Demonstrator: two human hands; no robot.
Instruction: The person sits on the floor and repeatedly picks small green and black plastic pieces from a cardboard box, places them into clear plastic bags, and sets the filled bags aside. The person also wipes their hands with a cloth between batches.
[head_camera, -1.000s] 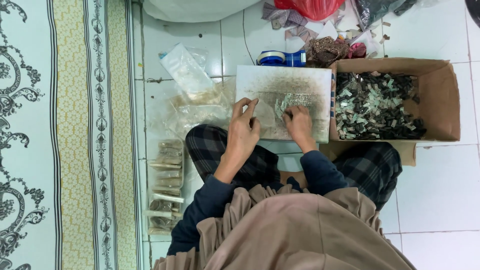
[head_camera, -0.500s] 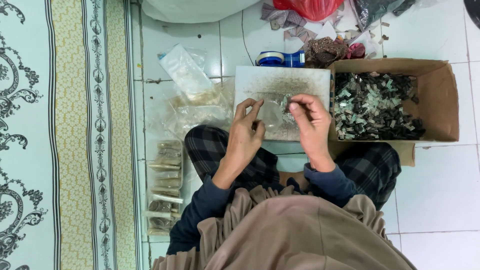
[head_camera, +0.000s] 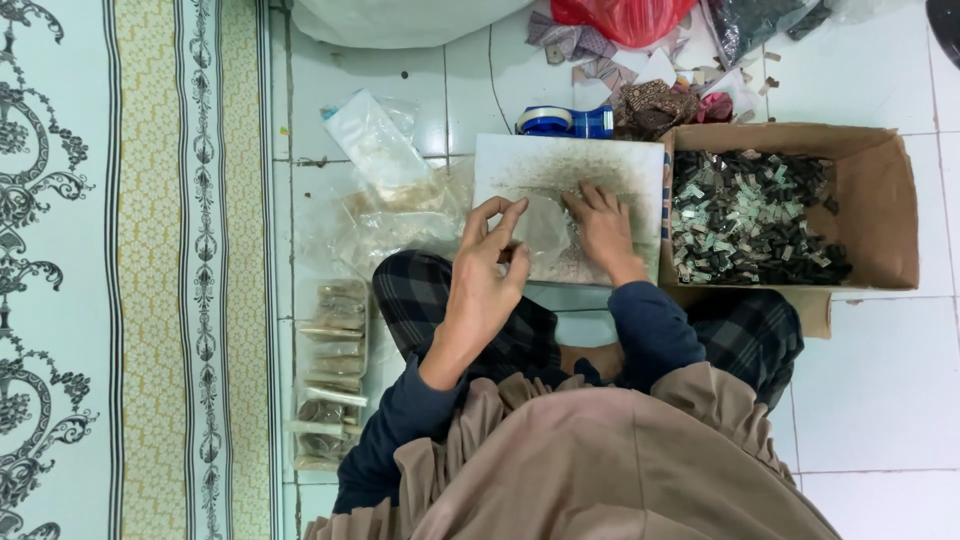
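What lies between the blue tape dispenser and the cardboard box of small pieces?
In the head view, a heap of patterned fabric scraps lies between the blue tape dispenser and the cardboard box, at the box's upper left corner.

I see my right hand (head_camera: 608, 232) pressed flat on the white board (head_camera: 520, 165), hemmed in on its right by the cardboard box (head_camera: 895, 215) wall. My left hand (head_camera: 487, 272) hangs above the board's near-left corner. Tape dispenser (head_camera: 566, 121) blocks the far edge; plastic bags (head_camera: 375, 150) crowd the left. Bare tile (head_camera: 880, 380) lies free at right.
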